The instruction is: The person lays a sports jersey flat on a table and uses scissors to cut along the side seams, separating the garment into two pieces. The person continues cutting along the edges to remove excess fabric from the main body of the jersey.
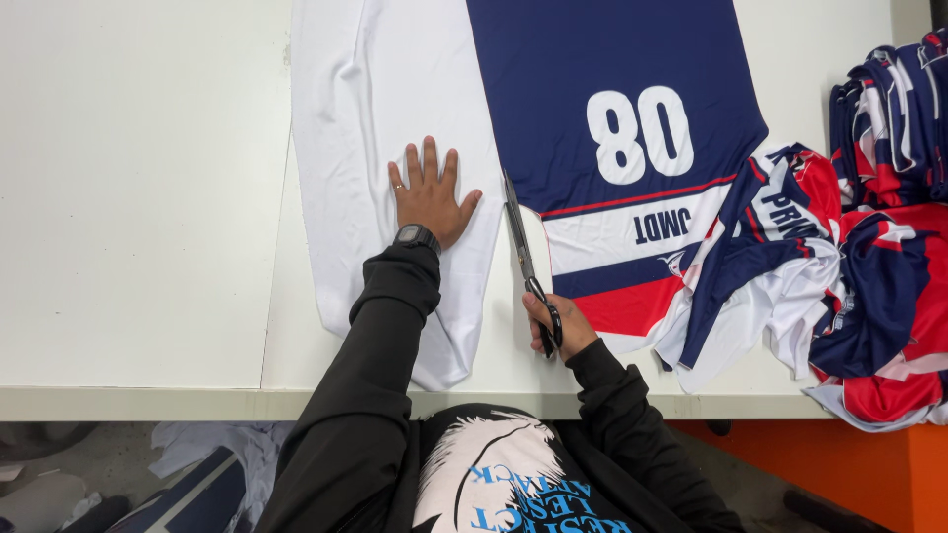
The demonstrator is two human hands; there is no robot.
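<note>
My left hand lies flat, fingers spread, on the white part of a fabric sheet spread over the white table. A black watch sits on that wrist. My right hand grips black-handled scissors, whose blades point away from me along the edge between the white fabric and a printed navy, white and red jersey panel with a large white number. The scissor tips sit at that panel's lower left corner.
A heap of cut navy, red and white jersey pieces lies at the right, with a folded stack behind it. The table's front edge runs below. Fabric scraps lie on the floor at lower left.
</note>
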